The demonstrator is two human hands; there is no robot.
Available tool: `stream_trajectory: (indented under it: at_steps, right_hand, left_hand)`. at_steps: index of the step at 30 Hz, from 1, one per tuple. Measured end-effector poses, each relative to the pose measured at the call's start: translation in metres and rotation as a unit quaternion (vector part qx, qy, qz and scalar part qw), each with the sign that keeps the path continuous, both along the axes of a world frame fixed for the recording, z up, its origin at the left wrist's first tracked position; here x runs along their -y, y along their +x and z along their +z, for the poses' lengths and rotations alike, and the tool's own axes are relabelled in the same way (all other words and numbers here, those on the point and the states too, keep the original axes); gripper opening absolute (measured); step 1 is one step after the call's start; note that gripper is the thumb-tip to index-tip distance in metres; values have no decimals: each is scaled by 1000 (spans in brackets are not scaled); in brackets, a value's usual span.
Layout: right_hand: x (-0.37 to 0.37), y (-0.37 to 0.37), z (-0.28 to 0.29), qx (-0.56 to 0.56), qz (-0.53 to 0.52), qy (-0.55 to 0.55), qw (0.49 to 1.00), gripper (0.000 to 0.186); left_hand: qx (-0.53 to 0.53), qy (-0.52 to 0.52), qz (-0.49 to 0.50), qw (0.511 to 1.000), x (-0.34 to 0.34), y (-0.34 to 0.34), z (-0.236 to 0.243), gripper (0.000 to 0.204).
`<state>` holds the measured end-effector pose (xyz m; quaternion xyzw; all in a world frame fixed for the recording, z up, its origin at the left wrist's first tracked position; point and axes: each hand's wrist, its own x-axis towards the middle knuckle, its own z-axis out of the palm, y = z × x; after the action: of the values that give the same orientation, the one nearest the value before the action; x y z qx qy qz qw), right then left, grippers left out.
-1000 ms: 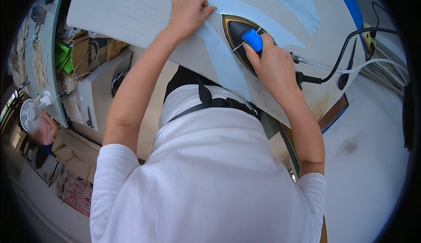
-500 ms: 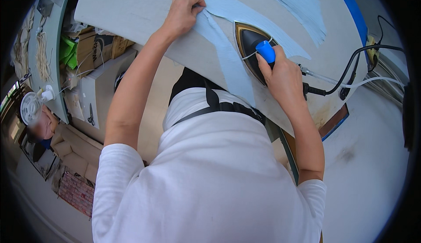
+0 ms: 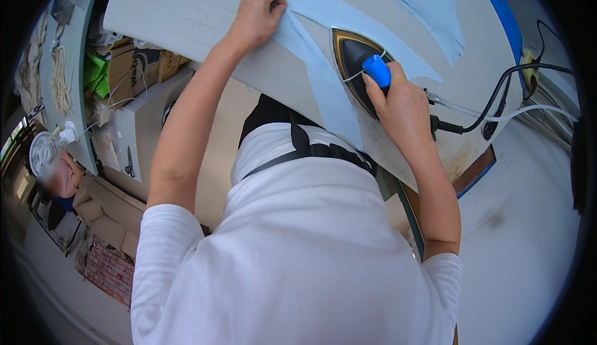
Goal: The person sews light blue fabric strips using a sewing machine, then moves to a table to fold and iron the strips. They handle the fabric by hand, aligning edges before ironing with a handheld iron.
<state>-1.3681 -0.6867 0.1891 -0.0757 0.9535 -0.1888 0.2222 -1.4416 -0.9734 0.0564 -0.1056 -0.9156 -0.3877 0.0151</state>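
My right hand (image 3: 401, 99) is wrapped round the blue and black handle of a steam iron (image 3: 354, 59), which stands on the pale board with its pointed tip away from me. Beside the iron lies a light blue fabric strip (image 3: 323, 74), folded over at its far left end. My left hand (image 3: 258, 12) pinches that folded end, fingertips pressed together. One length of the strip runs toward me over the board's near edge, the other curves right behind the iron. More light blue fabric pieces (image 3: 426, 9) lie stacked at the far right.
The pale ironing table (image 3: 186, 9) has a blue edge (image 3: 504, 9) at the far right. A black cable (image 3: 504, 90) and a clear hose (image 3: 457, 107) run right from the iron. Left are a cardboard box (image 3: 127, 71), a shelf, a fan (image 3: 45, 152) and a seated person (image 3: 65, 177).
My left hand has shifted very slightly away and to the left, still pinching the fabric. The iron and my right hand stay almost where they were.
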Motion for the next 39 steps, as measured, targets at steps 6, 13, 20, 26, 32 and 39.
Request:
stream_trajectory:
  at_steps: [6,13,20,26,32,39]
  right_hand:
    - [-1,-1,2,8,4,2,1000,40]
    - [-9,0,4,-2,30,-1,1000,38]
    - [0,-6,1,-18,65,-17,998,37]
    - [10,-15,0,-23,78,-11,997,38]
    - [17,-19,-1,-36,83,-11,996,38]
    - [31,-29,1,-44,109,-12,993,37]
  left_hand:
    - [18,4,0,1000,1,-1,1,7]
    - [-23,14,-5,1000,-3,-7,-6,3]
    - [-10,6,-1,1000,-2,-7,-11,3]
    - [-3,4,1,1000,-6,-7,-2,3]
    - [12,9,-3,1000,-5,-6,-3,5]
    - [17,-1,-6,1000,-6,-6,-2,6]
